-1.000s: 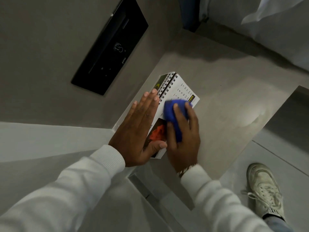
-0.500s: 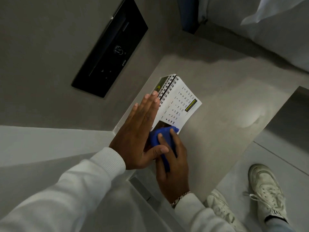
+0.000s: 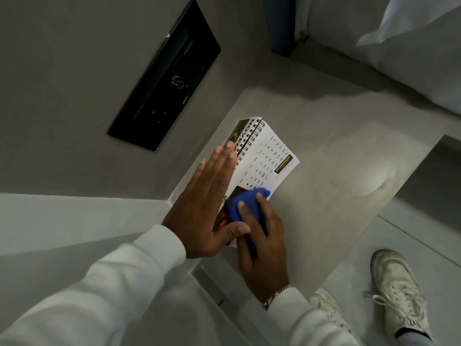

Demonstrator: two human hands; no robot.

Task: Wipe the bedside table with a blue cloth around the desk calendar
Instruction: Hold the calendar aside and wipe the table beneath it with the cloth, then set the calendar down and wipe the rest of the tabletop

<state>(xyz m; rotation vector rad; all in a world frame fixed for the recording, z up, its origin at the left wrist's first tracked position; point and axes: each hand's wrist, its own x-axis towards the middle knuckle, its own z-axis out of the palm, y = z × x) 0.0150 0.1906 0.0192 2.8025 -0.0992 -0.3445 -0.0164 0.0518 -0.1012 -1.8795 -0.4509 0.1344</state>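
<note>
A white spiral-bound desk calendar (image 3: 268,161) stands on the grey bedside table (image 3: 336,176) near the wall. My left hand (image 3: 207,208) lies flat, fingers together, against the calendar's left side, its thumb across the lower corner. My right hand (image 3: 262,236) presses a bunched blue cloth (image 3: 245,206) onto the calendar's lower front face, over a dark picture. The lower part of the calendar is hidden by both hands.
A black control panel (image 3: 164,78) is set into the grey wall at upper left. White bedding (image 3: 411,53) hangs over the table's far right side. My two white sneakers (image 3: 399,290) stand on the pale floor at lower right, beside the table's front edge.
My right hand slid the blue cloth down the calendar face toward me, from the date grid to its lower corner. My left hand has stayed flat against the calendar.
</note>
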